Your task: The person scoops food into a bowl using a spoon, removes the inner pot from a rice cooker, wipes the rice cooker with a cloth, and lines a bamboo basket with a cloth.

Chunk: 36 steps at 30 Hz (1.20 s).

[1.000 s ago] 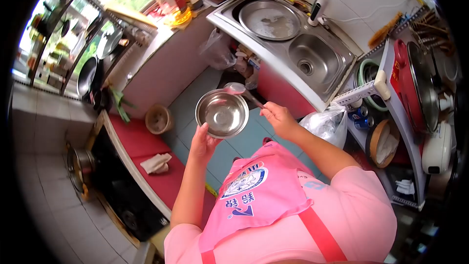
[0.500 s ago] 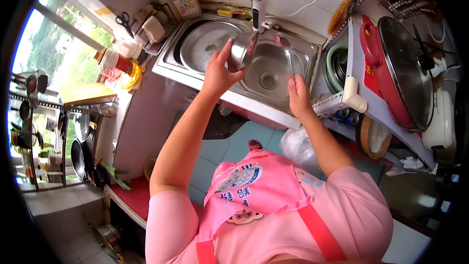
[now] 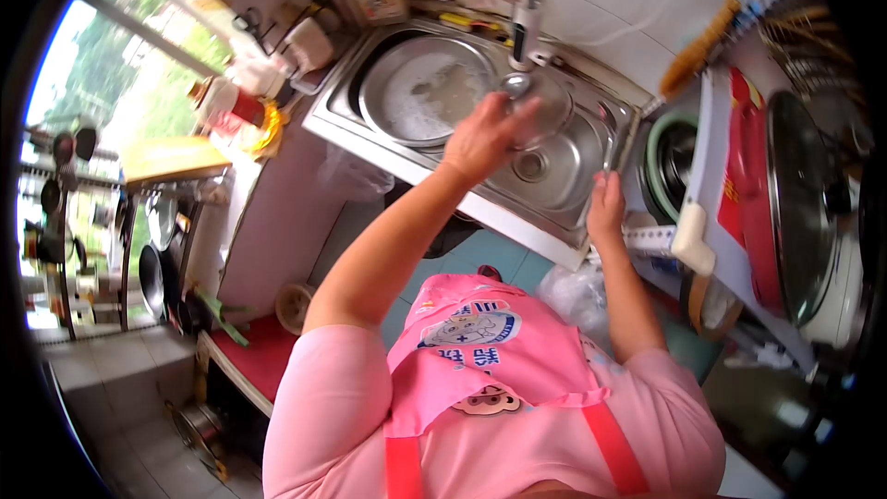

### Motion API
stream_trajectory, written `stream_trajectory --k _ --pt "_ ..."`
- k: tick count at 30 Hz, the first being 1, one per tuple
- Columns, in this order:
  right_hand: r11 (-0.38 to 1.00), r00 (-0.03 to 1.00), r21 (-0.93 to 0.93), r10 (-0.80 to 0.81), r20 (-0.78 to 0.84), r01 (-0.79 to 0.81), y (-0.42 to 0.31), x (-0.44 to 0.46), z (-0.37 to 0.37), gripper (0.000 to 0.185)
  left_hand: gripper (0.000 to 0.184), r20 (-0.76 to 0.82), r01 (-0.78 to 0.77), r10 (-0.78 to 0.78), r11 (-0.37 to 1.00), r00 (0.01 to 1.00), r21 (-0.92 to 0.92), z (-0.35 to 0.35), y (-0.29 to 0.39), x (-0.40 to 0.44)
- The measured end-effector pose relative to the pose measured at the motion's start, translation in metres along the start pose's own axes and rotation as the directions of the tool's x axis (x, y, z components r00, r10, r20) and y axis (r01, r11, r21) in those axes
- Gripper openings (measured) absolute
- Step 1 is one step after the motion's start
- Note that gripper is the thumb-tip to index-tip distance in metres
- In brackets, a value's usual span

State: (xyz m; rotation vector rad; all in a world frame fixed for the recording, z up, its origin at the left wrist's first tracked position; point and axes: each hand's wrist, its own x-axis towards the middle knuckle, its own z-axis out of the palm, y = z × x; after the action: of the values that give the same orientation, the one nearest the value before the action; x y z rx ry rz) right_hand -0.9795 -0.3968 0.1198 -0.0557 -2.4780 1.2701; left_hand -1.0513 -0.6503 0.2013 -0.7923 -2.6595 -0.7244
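Head view: left hand [image 3: 485,137] is over the sink's middle, fingers apart, right by the metal bowl [image 3: 552,109]; too blurred to tell whether they grip it. Bowl sits at the far left side of the right basin [image 3: 568,168], just below the faucet [image 3: 524,32]. Right hand [image 3: 605,208], near right, has fingers clamped on the handle of a long spoon [image 3: 608,152], whose head points away along the basin's right side.

Risks: a loose hold on a smooth, possibly wet bowl could let it slip and clang into the right basin. Swung too far left, it could hit the large pan [image 3: 368,103] and splash the cloudy water in it. Raised carelessly, it could knock the faucet. Swung right, the spoon could catch the green-rimmed bowl [image 3: 653,162] on the shelf.
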Motion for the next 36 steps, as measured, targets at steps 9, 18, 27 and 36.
stream_trajectory --k 9,18,27,36 --pt "0.826 0.785 0.396 0.088 0.613 -0.401 -0.074 -0.031 0.054 0.02 0.079 0.391 0.456 -0.823 -0.185 0.412 -0.87 -0.017 -0.027 -0.129" --pt "0.923 0.357 0.384 -0.366 0.859 0.023 -0.18 -0.164 0.104 0.025 0.064 0.291 0.059 -0.943 -0.285 0.163 -0.957 -0.093 0.071 -0.42" --pt "0.657 -0.112 0.724 -0.72 0.685 0.209 -0.294 -0.393 0.098 0.018 0.058 0.118 -0.273 -0.982 -0.074 -0.149 -0.959 -0.129 0.263 -0.661" --pt "0.539 -0.617 0.84 -0.639 0.459 0.067 -0.364 -0.569 0.059 0.022 0.055 0.083 -0.495 -0.833 0.242 -0.547 -0.835 -0.089 0.459 -0.778"
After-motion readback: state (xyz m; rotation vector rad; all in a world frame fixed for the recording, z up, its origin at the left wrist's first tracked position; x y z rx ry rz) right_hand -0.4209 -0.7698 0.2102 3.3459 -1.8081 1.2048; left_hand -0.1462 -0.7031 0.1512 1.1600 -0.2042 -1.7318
